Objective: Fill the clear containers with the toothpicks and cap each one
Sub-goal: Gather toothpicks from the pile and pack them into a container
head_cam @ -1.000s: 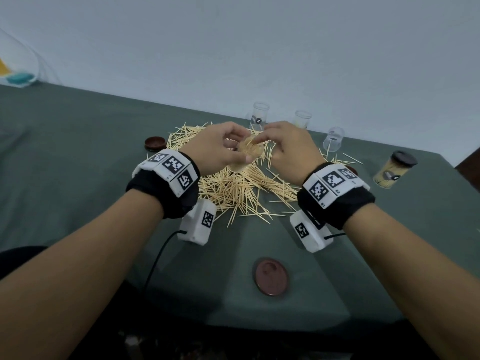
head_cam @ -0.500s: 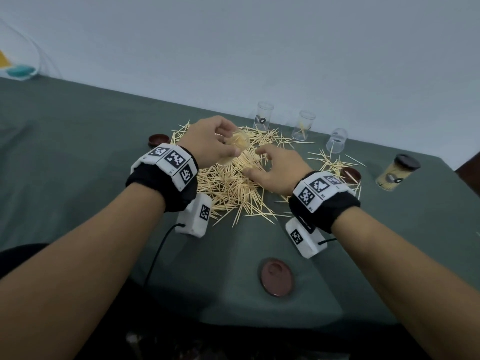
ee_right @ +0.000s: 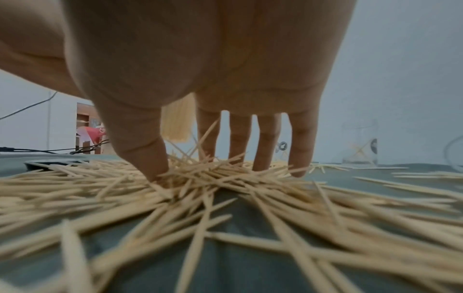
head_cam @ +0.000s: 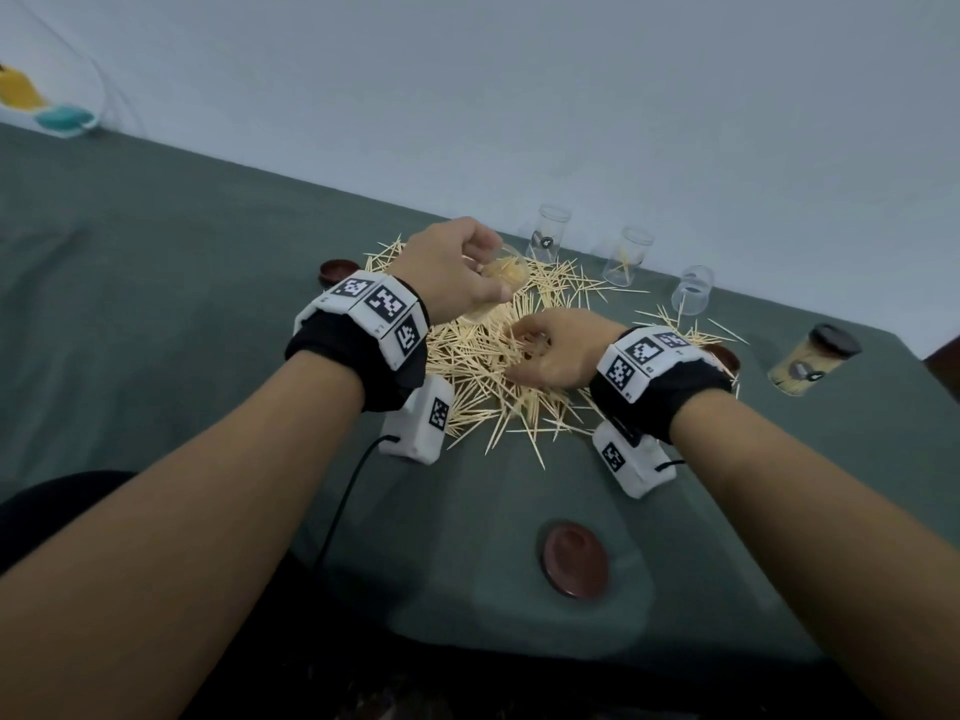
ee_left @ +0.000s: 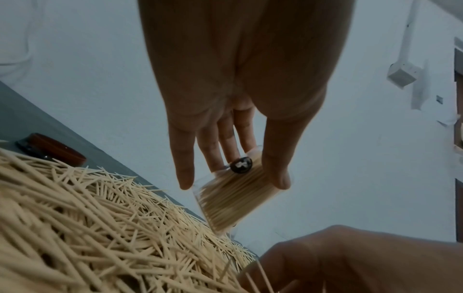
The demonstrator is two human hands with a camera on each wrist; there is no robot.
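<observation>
Head view: left hand (head_cam: 457,272) holding packed clear container (head_cam: 501,275) tilted above toothpick pile (head_cam: 488,376), right hand (head_cam: 558,350) down on it. Left wrist: container pinched between thumb and fingers. Right wrist: fingers (ee_right: 265,142) spread, closing on light, slippery, stiff sticks; best pinched mid-length as a bundle.

We see pale yellow-tan toothpicks (head_cam: 483,366) on a dull grey-green tablecloth (head_cam: 156,304). The caps (head_cam: 574,558) are dark reddish brown. The empty containers (head_cam: 550,236) are clear, each with a small black sticker. Our wristbands (head_cam: 374,309) are black with white blocks printed in black-and-white square patterns. The wall (head_cam: 519,96) is pale grey-blue.
</observation>
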